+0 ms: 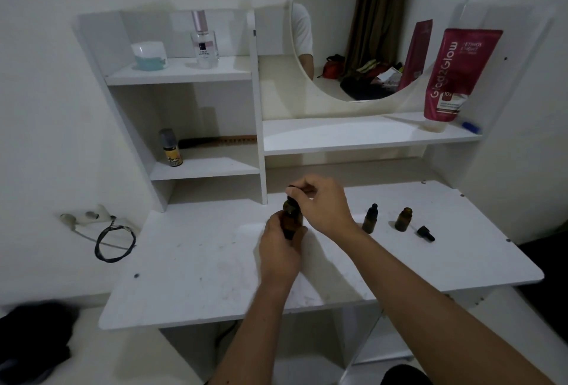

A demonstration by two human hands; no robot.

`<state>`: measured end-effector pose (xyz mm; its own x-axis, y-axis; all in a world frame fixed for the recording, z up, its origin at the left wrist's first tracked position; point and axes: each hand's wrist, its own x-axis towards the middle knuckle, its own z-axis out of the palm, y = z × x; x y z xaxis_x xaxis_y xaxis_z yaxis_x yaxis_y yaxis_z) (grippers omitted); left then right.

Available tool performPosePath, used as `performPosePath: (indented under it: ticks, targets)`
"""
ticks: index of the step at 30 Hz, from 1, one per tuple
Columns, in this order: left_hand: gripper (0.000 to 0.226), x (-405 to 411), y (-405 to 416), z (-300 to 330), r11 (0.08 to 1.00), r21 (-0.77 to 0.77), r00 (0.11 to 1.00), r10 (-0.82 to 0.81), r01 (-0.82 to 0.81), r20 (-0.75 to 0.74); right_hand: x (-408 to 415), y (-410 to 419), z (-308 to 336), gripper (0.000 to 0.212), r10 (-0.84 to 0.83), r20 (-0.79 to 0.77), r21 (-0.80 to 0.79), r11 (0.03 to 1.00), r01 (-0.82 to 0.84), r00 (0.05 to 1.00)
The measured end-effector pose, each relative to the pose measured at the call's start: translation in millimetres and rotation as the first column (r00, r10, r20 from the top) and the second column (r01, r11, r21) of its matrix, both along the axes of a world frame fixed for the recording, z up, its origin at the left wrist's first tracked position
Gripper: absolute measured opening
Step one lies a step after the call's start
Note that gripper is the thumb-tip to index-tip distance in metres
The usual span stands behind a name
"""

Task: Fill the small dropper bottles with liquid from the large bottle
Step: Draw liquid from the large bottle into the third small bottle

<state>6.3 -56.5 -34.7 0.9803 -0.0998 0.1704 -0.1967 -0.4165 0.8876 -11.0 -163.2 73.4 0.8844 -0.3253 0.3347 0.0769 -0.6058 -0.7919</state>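
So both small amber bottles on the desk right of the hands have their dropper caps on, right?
Not quite. The head view shows only the nearer small bottle capped; the other small bottle stands open, its dropper cap lying on the desk beside it.

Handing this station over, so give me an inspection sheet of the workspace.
Surface: white desk top, faint smudges, mostly bare.
Job's things: large amber bottle upright in the hands; capped small dropper bottle; open small bottle; loose dropper cap lying beside it.
Clutter: perfume bottle, jar, small spray can, comb, red tube on the shelves.
Grippers: left hand wraps the large bottle; right hand fingers pinch its cap.
Cables: black cable looped by the wall socket.
Surroundings: round mirror, white walls.
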Motion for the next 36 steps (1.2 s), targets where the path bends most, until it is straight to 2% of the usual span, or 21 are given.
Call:
performPosePath:
  ticks: [10, 13, 21, 27, 29, 33, 36]
  targets:
    - [0.043, -3, 0, 5, 1.0, -0.009, 1.0, 0.0, 0.0, -0.005, -1, 4, 5, 0.007, -0.017, 0.005, -0.013, 1.0, 0.017, 1.0]
    - [0.043, -5, 1, 7, 1.0, -0.011, 1.0, -0.004, 0.004, -0.003, -4, 4, 18, 0.011, 0.002, 0.073, 0.042, 0.999, -0.005, 0.997]
    - [0.062, -10, 2, 15, 1.0, -0.013, 0.999, 0.001, -0.002, -0.034, -22, -7, 61, 0.015, 0.012, 0.285, 0.126, 0.991, -0.05, 0.958]
    - [0.066, -21, 9, 13, 0.993, -0.102, 0.998, 0.057, -0.061, -0.039, -63, -40, 66, 0.017, -0.014, 0.359, 0.12, 0.992, -0.031, 0.933]
    - [0.061, -34, 6, 14, 0.988, -0.136, 0.997, 0.073, -0.073, -0.012, -83, -64, 64, 0.018, -0.044, 0.353, 0.106, 0.994, 0.006, 0.934]
    - [0.031, -67, -11, 23, 0.974, -0.222, 0.998, 0.061, -0.057, 0.013, -112, -114, 54, 0.02, -0.156, 0.323, 0.109, 0.986, 0.128, 0.933]
    - [0.022, -89, -43, 24, 0.974, -0.209, 0.994, -0.074, 0.088, 0.076, -126, -150, 47, 0.02, -0.262, 0.316, 0.102, 0.965, 0.242, 0.912]
